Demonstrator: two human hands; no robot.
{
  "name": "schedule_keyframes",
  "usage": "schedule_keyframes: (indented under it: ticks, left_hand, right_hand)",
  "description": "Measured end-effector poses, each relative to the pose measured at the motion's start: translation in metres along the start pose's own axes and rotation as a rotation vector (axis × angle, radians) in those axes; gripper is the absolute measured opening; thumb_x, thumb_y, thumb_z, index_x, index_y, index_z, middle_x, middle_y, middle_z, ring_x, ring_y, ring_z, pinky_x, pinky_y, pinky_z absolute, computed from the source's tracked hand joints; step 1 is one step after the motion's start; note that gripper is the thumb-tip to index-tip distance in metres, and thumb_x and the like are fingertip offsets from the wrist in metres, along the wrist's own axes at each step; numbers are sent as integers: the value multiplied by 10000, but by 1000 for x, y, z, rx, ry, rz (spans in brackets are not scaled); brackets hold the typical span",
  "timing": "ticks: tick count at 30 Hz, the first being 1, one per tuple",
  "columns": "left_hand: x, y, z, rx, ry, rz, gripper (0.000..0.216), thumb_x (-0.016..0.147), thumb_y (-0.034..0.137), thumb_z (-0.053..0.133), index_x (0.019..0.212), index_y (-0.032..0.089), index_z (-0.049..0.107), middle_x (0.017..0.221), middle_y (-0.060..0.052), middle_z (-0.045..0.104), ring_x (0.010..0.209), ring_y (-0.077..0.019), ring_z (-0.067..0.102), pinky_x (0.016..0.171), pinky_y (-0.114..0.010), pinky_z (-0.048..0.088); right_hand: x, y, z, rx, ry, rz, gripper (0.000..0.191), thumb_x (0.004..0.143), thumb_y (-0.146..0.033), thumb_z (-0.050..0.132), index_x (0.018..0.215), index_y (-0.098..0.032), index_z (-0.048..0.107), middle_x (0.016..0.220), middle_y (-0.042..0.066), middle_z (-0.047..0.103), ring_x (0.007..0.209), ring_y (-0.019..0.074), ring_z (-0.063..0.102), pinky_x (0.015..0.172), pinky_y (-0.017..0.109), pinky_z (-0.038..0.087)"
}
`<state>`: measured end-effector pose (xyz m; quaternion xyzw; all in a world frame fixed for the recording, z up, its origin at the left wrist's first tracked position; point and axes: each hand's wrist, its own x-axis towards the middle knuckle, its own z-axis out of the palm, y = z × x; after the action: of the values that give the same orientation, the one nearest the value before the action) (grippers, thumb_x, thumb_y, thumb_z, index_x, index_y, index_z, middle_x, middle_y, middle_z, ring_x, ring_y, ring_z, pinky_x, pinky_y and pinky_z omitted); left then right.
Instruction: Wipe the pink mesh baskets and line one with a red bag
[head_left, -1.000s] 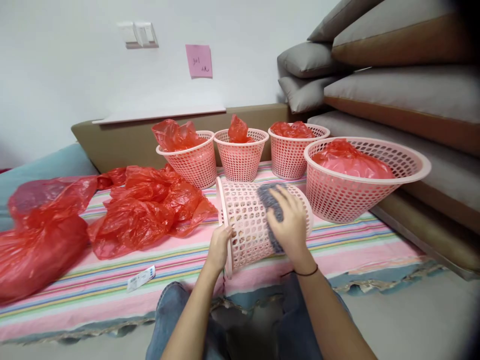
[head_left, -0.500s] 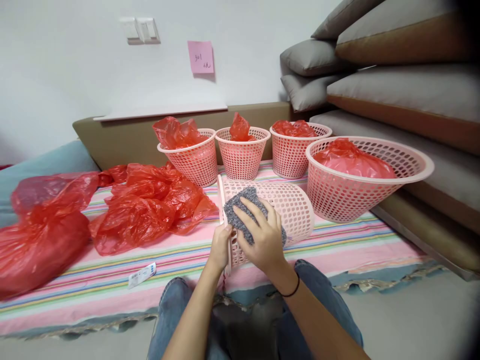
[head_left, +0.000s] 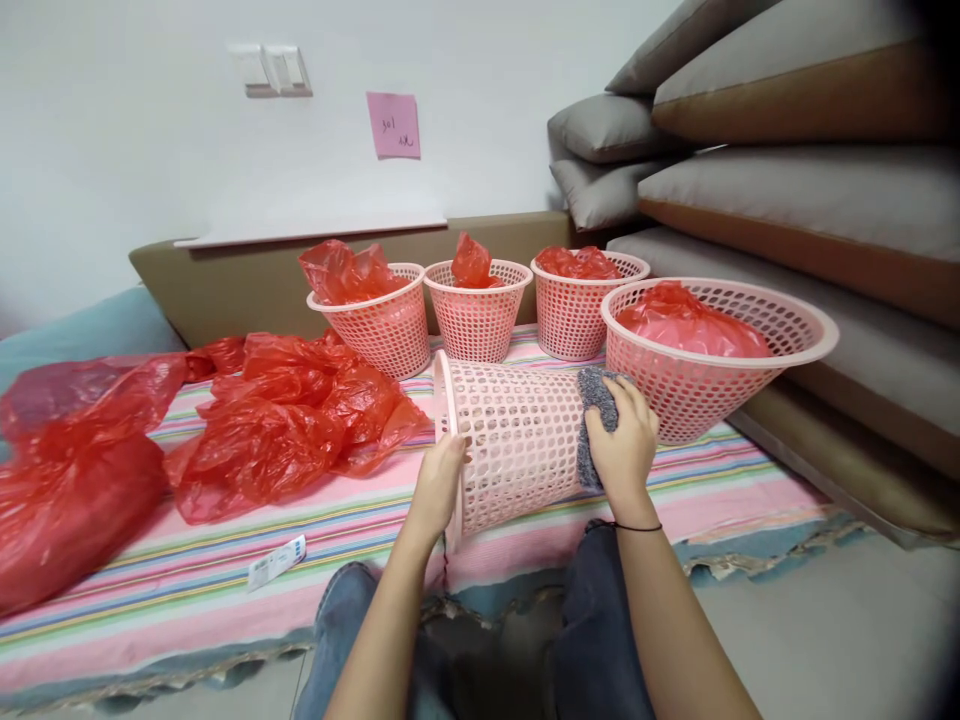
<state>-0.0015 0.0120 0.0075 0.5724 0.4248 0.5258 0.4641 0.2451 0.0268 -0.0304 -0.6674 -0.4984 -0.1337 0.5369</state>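
A pink plastic mesh basket lies on its side on the striped cloth, its rim toward me on the left. My left hand grips that rim, fingers curled over it. My right hand presses a grey cloth against the basket's bottom end on the right, fingers closed on the cloth.
Three small pink baskets with red bags stand behind, and a wide pink basket with a red bag at the right. Loose red plastic bags lie at the left. A small white packet lies near the cloth's front edge. Grey cushions rise at the right.
My right hand slid the grey cloth along the basket's side from near the rim to its bottom end. My left hand stayed on the rim.
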Motion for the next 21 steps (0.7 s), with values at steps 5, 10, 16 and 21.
schedule_keyframes:
  ticks: [5,10,16,21]
  left_hand:
    - [10,8,7,-321,-37,-56,432,792,402,672,1172,201,636,1089,-65,722,976,-229,666,867,-318,503]
    - [2,8,11,-506,-76,-120,452,650,231,731,1090,199,629,870,0,708,696,-140,634,725,-258,510]
    - [-13,5,15,-529,-151,-132,536,604,138,726,1101,234,550,949,5,698,756,-140,638,709,-239,501]
    - [-12,0,12,-524,-50,-44,341,691,277,731,989,209,578,820,21,638,741,-140,604,739,-246,495]
  right_hand:
    - [-3,-6,1,-29,10,-7,422,857,-286,515,1246,-213,660,1370,96,607,1183,310,534,1038,505,396]
    - [-6,-22,-1,-26,-13,-32,430,887,-272,492,1287,-222,643,1396,91,591,1219,309,505,1057,526,385]
    - [-34,-93,-1,128,-137,-313,462,901,-234,504,1352,-274,593,1451,33,547,1326,313,421,1116,540,351]
    - [-55,-129,-3,153,-160,-385,426,915,-262,514,1326,-290,624,1445,-2,556,1313,332,420,1098,515,377]
